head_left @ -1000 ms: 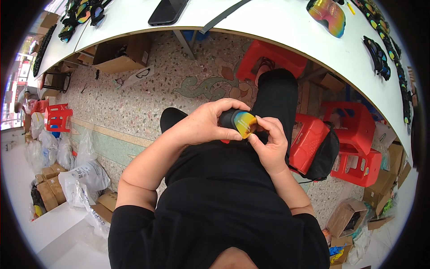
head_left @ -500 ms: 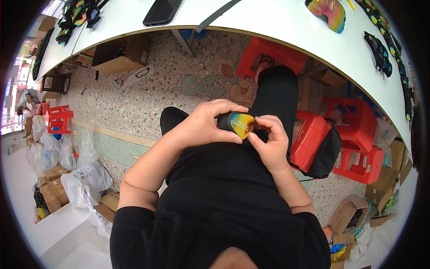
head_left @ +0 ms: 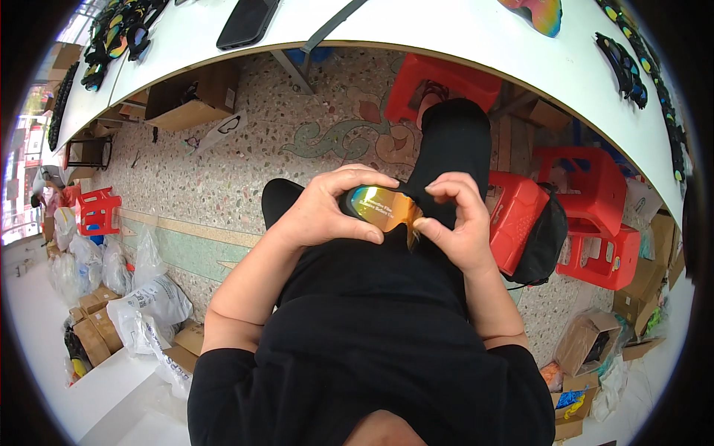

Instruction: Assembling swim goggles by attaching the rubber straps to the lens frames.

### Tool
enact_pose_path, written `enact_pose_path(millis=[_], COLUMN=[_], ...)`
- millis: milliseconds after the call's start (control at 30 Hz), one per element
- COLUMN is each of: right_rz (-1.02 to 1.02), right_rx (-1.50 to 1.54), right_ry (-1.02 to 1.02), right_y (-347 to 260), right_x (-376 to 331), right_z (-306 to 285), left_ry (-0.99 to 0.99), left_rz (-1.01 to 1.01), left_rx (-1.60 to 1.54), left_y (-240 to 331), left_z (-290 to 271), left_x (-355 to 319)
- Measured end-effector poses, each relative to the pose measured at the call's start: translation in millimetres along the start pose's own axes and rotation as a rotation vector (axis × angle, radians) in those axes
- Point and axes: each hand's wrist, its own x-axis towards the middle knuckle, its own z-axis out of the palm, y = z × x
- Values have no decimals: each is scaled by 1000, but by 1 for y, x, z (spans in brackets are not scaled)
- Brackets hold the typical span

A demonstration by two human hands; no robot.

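Over my lap, my left hand [head_left: 331,204] grips the left end of a pair of goggles, fingers along the top and thumb below. A dark rim shows beside that palm. The mirrored lens [head_left: 381,208] shines yellow, orange and green, with small print across it. Its right part bends away near a notch and hangs down a little. My right hand [head_left: 465,227] is at that end, its thumb touching the lens edge. The right forefinger is curled and stands apart from the thumb. What lies behind the lens is hidden.
A white table [head_left: 431,26] curves across the far side, bearing a black phone [head_left: 247,22], a grey strap [head_left: 333,22], a loose mirrored lens [head_left: 539,13] and several black goggles [head_left: 623,70]. Red stools [head_left: 580,189] and a black bag [head_left: 541,238] stand to my right; cartons [head_left: 97,327] and plastic bags lie left.
More of the lens faces up now, and it has shifted slightly left. My right forefinger has come off the lens edge and lifted away, while the thumb stays there. My left hand keeps its grip.
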Motion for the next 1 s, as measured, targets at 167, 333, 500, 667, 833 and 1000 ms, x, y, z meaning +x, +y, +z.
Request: enact_pose_path(millis=[167, 333, 500, 667, 833, 1000], right_rz=[392, 433, 367, -5, -43, -37], right_rx=[849, 969, 855, 33, -37, 110], right_ry=[-233, -254, -180, -54, -12, -53], right_y=[-6, 14, 10, 2, -7, 4], right_x=[4, -2, 1, -4, -12, -16], right_z=[5, 4, 8, -2, 13, 14], left_ry=[-34, -60, -24, 59, 67, 57], left_rz=[-22, -36, -90, -73, -23, -10], left_rx=[-121, -168, -166, -72, 83, 67], left_y=[9, 13, 12, 11, 15, 11], left_z=[-1, 0, 1, -2, 0, -2], left_x=[1, 2, 1, 5, 5, 4])
